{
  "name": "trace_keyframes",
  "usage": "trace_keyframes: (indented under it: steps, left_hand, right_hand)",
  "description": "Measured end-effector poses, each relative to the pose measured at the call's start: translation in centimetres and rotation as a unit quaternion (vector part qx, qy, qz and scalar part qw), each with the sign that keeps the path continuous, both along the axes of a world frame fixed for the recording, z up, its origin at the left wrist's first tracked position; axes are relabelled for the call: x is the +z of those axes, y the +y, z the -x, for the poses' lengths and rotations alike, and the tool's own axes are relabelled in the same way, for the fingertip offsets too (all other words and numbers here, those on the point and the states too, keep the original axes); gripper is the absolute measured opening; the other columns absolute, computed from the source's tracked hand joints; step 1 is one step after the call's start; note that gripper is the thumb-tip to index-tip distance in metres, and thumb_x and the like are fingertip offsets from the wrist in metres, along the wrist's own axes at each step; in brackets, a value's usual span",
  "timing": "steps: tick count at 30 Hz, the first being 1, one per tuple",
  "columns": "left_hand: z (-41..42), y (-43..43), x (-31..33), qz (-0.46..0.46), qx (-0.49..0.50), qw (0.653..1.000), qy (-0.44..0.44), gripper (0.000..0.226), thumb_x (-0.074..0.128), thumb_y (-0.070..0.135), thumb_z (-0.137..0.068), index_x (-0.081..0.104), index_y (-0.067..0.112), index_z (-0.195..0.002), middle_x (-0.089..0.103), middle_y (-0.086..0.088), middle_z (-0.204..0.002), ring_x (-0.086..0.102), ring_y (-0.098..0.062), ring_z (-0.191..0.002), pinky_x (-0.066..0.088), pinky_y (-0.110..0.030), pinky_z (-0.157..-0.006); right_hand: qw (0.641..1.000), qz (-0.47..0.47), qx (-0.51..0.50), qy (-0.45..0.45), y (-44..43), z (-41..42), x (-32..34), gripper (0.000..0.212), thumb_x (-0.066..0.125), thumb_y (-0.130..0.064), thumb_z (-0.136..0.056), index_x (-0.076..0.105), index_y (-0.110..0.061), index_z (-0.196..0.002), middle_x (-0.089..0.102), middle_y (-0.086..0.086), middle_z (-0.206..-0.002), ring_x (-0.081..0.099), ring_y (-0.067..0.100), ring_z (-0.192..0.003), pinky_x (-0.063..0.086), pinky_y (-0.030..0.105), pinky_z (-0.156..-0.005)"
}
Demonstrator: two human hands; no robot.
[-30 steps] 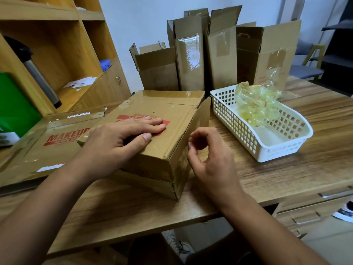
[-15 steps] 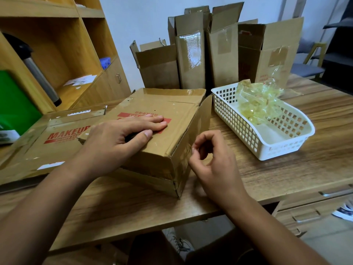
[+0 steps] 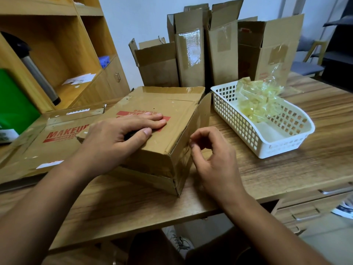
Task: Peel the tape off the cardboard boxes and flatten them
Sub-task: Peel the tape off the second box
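A brown cardboard box [image 3: 168,104] with a red label lies on the wooden table [image 3: 286,169] in front of me. My left hand [image 3: 116,138] rests flat on its top, fingers spread over the label. My right hand [image 3: 212,159] is at the box's right side, thumb and fingertips pinched at the clear tape [image 3: 183,155] along that side's edge. The side flap at the far right stands slightly ajar. A flattened box [image 3: 47,138] printed MAKEUP lies to the left.
Several upright open boxes [image 3: 191,58] stand at the back. A white plastic basket [image 3: 267,131] holding crumpled peeled tape [image 3: 257,100] sits to the right. Wooden shelves [image 3: 57,44] with a flask rise on the left. Drawers are below the table's right edge.
My right hand's fingers have curled tighter and pinched at the tape on the box's side. My left hand has stayed on the box top.
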State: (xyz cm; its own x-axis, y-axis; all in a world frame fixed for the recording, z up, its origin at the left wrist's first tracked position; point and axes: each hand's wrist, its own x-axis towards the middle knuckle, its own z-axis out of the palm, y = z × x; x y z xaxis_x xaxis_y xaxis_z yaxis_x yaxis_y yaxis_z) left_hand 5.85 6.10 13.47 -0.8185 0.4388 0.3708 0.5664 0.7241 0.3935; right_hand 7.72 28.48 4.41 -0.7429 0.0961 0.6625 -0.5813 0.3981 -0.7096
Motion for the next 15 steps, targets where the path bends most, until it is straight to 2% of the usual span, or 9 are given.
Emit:
trace_keyframes:
  steps: [5, 11, 15]
  left_hand:
    - [-0.1, 0.1, -0.1, 0.005, 0.003, 1.000, 0.003, 0.038, 0.041, 0.055, -0.094, 0.061, 0.057, -0.126, 0.055, 0.039, -0.133, 0.045, 0.011, -0.133, 0.048, -0.046, -0.105]
    - [0.0, 0.1, -0.1, 0.016, 0.010, 1.000, 0.004, 0.039, 0.038, 0.058, -0.094, 0.060, 0.060, -0.126, 0.054, 0.040, -0.133, 0.045, 0.011, -0.133, 0.049, -0.048, -0.102]
    - [0.2, 0.0, -0.2, 0.013, 0.008, 1.000, 0.002, 0.039, 0.039, 0.058, -0.094, 0.060, 0.058, -0.126, 0.055, 0.039, -0.133, 0.045, 0.010, -0.133, 0.050, -0.048, -0.102]
  right_hand:
    - [0.992, 0.093, 0.051, -0.069, -0.2, -1.3, -0.4, 0.022, 0.065, -0.003, -0.093, 0.056, -0.023, -0.095, 0.063, -0.009, -0.086, 0.063, 0.013, -0.083, 0.050, 0.018, -0.071]
    - [0.975, 0.164, 0.078, -0.126, -1.1, -3.9, -1.5, 0.030, 0.066, -0.006, -0.093, 0.055, -0.034, -0.090, 0.063, -0.005, -0.088, 0.061, 0.015, -0.077, 0.051, 0.037, -0.068]
    - [0.967, 0.188, 0.088, -0.147, -1.5, -5.1, -1.7, 0.032, 0.067, -0.006, -0.093, 0.056, -0.036, -0.088, 0.063, -0.003, -0.086, 0.061, 0.016, -0.078, 0.051, 0.036, -0.069]
